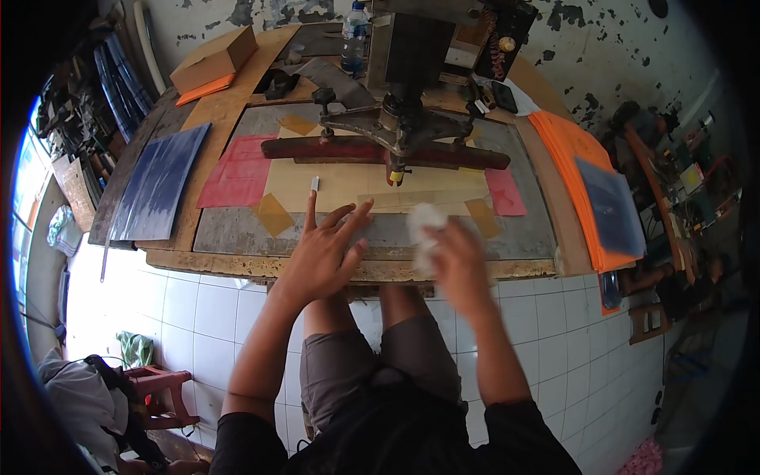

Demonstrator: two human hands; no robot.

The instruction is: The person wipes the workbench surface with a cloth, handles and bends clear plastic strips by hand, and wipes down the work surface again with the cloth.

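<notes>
My left hand (326,249) is spread over the front of the grey metal bed (229,229), its fingertips by the edge of a cream sheet (340,178). Near its raised finger lies a small white piece (315,184). A crumpled white cloth or wad (426,222) is gripped in my right hand (463,265), blurred by motion, above the bed's front edge. Brown tape (275,214) lies at the sheet's corners, with pink sheets (236,170) on either side. Above the sheet hangs the press head (400,127) with its long red bar (356,150).
Orange sheets (566,158) with a clear bluish plastic sheet (606,206) lie at the right. Another clear sheet (162,182) and a cardboard box (212,59) are at the left. A water bottle (354,39) and a phone (503,96) stand behind. Another person (645,123) is far right.
</notes>
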